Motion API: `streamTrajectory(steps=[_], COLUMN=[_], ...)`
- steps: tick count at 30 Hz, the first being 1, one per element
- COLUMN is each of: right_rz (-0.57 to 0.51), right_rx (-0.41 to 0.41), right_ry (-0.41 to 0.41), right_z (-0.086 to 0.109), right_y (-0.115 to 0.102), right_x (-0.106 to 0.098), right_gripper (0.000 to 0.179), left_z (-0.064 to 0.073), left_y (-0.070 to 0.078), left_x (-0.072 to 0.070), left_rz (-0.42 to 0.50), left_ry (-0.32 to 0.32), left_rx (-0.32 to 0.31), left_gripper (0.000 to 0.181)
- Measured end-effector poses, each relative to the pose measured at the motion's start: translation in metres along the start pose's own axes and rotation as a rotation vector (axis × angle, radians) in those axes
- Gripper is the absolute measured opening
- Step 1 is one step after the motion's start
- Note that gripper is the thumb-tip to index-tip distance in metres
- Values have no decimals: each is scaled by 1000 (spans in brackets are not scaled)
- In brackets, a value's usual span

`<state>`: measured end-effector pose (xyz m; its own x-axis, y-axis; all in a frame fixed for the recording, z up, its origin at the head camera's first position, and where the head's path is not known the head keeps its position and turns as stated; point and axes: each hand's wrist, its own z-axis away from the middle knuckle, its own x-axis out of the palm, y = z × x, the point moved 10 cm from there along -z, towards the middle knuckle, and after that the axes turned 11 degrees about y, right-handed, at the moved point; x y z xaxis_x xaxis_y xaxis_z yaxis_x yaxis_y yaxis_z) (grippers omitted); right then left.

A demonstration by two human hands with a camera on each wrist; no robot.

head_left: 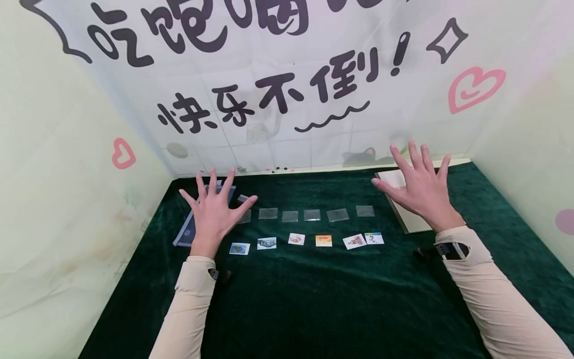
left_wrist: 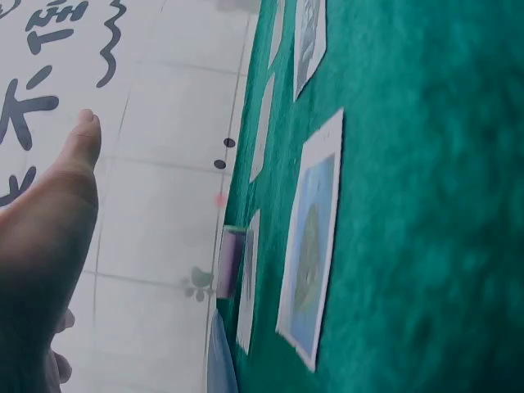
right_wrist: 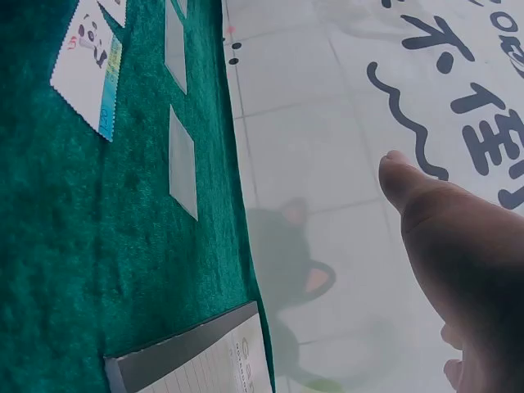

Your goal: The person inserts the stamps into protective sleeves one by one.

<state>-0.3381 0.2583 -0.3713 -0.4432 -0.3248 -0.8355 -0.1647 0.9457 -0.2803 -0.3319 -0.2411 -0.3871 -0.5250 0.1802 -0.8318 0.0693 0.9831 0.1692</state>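
Left grip (head_left: 212, 212) and right grip (head_left: 423, 192) flank picture cards (head_left: 324, 241).

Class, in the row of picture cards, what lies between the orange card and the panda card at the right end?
One tilted white card lies between the orange card and the panda card; the head view shows it.

- Cloth (head_left: 323, 309), near side: wide passage between the arms (head_left: 498, 294), up to the cards (head_left: 324, 241).
- Cards to films (head_left: 290, 216): narrow lane, running left-right.
- Card row: gaps between most; scarcely any between the rightmost two.
- Left end: folder (head_left: 186, 235) blocks, left hand (head_left: 211, 214) above it; small block (head_left: 243, 198) just beside.
- Right end: thick pad (head_left: 414, 223) blocks, right hand (head_left: 423, 189) above it.
- Far side: wall (head_left: 260, 137) limits reach.
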Motion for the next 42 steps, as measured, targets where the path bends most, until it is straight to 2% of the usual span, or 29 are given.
streamTrajectory(steps=[5,9,13,17,20,23,26,32,38,42], right_rz=[-15,-64,-136,-207,-281,-366,-415,-439,-511,-521], right_rx=[-11,-26,-22,11,22,-7,-57,-113,-150,-160], right_ry=[23,68,85,43,15,-21,-98,-333,-590,-656], right_z=[1,2,5,11,17,23,28,40,58,63], right_y=[-3,-6,-11,-15,-18,-21,-25,-26,-31,-31], right_x=[-5,-13,-19,-16,-11,-4,10,39,57,62], right_gripper=[99,92,84,78,70,54,36,12,5,5], left_z=[1,4,10,18,23,26,26,25,27,29], left_y=[14,34,61,92,115,139,161,201,234,252], left_x=[0,-1,-3,-1,7,16,26,42,59,68], left_rz=[13,42,109,193,233,260,297,380,465,517], left_ry=[-1,-13,-29,-47,-90,-137,-180,-245,-325,-358], left_rx=[27,61,114,181,220,255,275,296,297,299], left_gripper=[106,101,93,81,70,62,56,49,44,41])
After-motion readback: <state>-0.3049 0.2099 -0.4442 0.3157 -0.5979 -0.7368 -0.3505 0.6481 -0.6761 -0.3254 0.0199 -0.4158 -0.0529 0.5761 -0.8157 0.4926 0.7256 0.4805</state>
